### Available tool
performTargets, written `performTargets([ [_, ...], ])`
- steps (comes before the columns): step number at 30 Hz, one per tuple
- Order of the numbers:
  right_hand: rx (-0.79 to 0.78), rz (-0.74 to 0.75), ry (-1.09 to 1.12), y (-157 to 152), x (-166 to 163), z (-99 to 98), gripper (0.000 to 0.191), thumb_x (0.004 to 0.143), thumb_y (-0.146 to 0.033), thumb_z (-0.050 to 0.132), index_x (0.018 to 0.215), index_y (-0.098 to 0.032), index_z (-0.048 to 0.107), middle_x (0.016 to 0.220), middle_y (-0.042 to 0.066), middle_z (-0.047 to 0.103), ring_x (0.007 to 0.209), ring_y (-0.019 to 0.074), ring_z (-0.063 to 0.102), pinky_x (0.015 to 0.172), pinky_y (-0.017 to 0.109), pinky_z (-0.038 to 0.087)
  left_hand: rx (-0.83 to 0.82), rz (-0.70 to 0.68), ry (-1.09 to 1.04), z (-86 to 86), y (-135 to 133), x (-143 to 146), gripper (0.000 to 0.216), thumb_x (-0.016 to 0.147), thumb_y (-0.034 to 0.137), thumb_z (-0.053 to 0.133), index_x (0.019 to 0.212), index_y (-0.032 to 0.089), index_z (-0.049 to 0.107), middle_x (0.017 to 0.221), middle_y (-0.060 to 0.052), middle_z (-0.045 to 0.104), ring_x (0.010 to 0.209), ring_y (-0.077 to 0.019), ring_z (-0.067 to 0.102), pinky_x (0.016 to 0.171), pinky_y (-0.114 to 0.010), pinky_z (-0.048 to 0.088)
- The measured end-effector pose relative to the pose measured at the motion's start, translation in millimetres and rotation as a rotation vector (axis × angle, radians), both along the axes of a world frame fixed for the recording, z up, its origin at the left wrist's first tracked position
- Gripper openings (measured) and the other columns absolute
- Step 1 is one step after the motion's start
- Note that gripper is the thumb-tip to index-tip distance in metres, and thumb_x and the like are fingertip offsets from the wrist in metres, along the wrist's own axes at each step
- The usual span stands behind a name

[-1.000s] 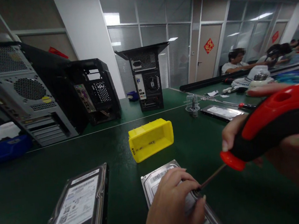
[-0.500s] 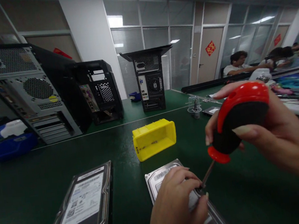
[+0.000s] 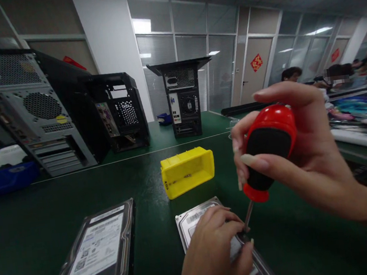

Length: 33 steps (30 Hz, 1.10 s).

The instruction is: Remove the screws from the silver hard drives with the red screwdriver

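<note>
Green matting covered the surface [image 3: 135, 178]. Three opened towers [image 3: 182, 98] stood along its far side, and other people sat at a bench off to the right. Near the front edge lay a drive [image 3: 195, 215], label up. The left hand [image 3: 213, 257] pressed flat on it, fingers spread over the cover and grasping nothing. The right hand [image 3: 305, 159] was wrapped around the red and black handle of a screwdriver [image 3: 267, 145], which was held nearly upright. Its tip sat at the drive's right edge, just beside the left fingertips. The fingers hid the screw, so I cannot tell whether it was loose. The cover was in place, so the work looked early rather than finished. A second drive [image 3: 94, 258] lay to the left, untouched, with its cover on. A yellow bin [image 3: 187, 170] sat just behind the drive, its contents too small to make out.
</note>
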State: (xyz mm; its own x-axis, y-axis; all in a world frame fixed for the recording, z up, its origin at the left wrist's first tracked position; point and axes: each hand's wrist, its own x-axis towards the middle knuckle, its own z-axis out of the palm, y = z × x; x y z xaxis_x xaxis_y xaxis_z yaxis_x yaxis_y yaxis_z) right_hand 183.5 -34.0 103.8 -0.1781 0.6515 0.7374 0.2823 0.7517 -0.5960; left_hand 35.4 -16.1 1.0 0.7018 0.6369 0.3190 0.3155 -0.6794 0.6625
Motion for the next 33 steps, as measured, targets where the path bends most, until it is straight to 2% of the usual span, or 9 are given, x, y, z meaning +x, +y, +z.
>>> performTargets([
  [4, 0.002, -0.051, -0.009, -1.7, 0.5, 0.2, 0.042, 0.079, -0.024, 0.063, 0.113, -0.039, 0.045, 0.105, -0.001, 0.049, 0.091, 0.0164, 0.058, 0.08, 0.032, 0.054, -0.023, 0.029, -0.041, -1.9, -0.7, -0.2, 0.026, 0.069, 0.004, 0.063, 0.094, 0.01, 0.066, 0.101, -0.011, 0.062, 0.097, -0.0239, 0.056, 0.087, -0.037, 0.045],
  [8, -0.076, 0.103, 0.044, -2.5, 3.5, 1.4, 0.034, 0.086, -0.025, 0.051, 0.117, -0.038, 0.044, 0.101, -0.001, 0.048, 0.078, 0.0148, 0.056, 0.063, 0.03, 0.055, -0.011, 0.049, -0.048, -5.2, -1.9, -1.3, 0.026, 0.068, 0.005, 0.063, 0.093, 0.01, 0.061, 0.1, -0.011, 0.06, 0.096, -0.0252, 0.055, 0.084, -0.039, 0.046],
  [11, -0.133, 0.169, 0.056, -3.3, 5.1, 2.6, 0.037, 0.09, -0.025, 0.044, 0.124, -0.039, 0.041, 0.103, 0.0, 0.048, 0.077, 0.0147, 0.057, 0.062, 0.029, 0.055, 0.005, 0.066, -0.043, -6.8, -2.2, -1.7, 0.023, 0.069, 0.005, 0.063, 0.091, 0.011, 0.063, 0.098, -0.011, 0.061, 0.094, -0.0252, 0.056, 0.082, -0.039, 0.047],
  [17, -0.171, 0.168, 0.002, -7.6, 7.9, 3.7, 0.045, 0.089, -0.029, 0.047, 0.131, -0.037, 0.033, 0.098, -0.001, 0.051, 0.073, 0.0127, 0.058, 0.063, 0.025, 0.055, 0.133, 0.094, -0.062, -6.3, 0.6, -2.3, 0.017, 0.069, 0.009, 0.07, 0.083, 0.018, 0.07, 0.092, -0.004, 0.067, 0.09, -0.0243, 0.06, 0.083, -0.043, 0.041],
  [22, -0.134, 0.116, 0.023, -4.8, 8.3, 4.1, 0.038, 0.082, -0.026, 0.059, 0.117, -0.033, 0.045, 0.097, -0.002, 0.053, 0.08, 0.0135, 0.057, 0.07, 0.027, 0.054, 0.091, 0.085, -0.032, -5.5, 4.0, -4.1, 0.014, 0.07, 0.017, 0.073, 0.082, 0.025, 0.072, 0.094, 0.001, 0.068, 0.092, -0.0227, 0.06, 0.085, -0.043, 0.037],
  [26, -0.098, 0.141, 0.075, -1.8, 7.4, 4.6, 0.038, 0.075, -0.021, 0.067, 0.105, -0.031, 0.047, 0.091, -0.001, 0.054, 0.081, 0.0161, 0.059, 0.063, 0.027, 0.054, 0.069, 0.087, -0.004, -5.5, 4.8, -4.7, 0.015, 0.07, 0.019, 0.074, 0.083, 0.027, 0.072, 0.095, 0.003, 0.069, 0.093, -0.0232, 0.059, 0.085, -0.044, 0.035],
  [29, -0.098, 0.159, 0.085, -1.6, 6.2, 4.4, 0.037, 0.076, -0.018, 0.066, 0.104, -0.03, 0.045, 0.087, -0.001, 0.056, 0.079, 0.0165, 0.059, 0.06, 0.027, 0.054, 0.064, 0.087, 0.006, -5.5, 4.1, -5.1, 0.015, 0.071, 0.02, 0.073, 0.084, 0.028, 0.072, 0.096, 0.003, 0.069, 0.095, -0.0238, 0.059, 0.086, -0.044, 0.034],
  [33, -0.123, 0.19, 0.13, -0.5, 3.5, 2.7, 0.04, 0.079, -0.018, 0.062, 0.108, -0.034, 0.041, 0.086, -0.002, 0.055, 0.074, 0.0156, 0.058, 0.064, 0.031, 0.054, 0.066, 0.087, 0.004, -4.4, 3.2, -5.3, 0.014, 0.072, 0.021, 0.072, 0.085, 0.028, 0.072, 0.095, 0.002, 0.069, 0.094, -0.0242, 0.059, 0.085, -0.043, 0.035],
])
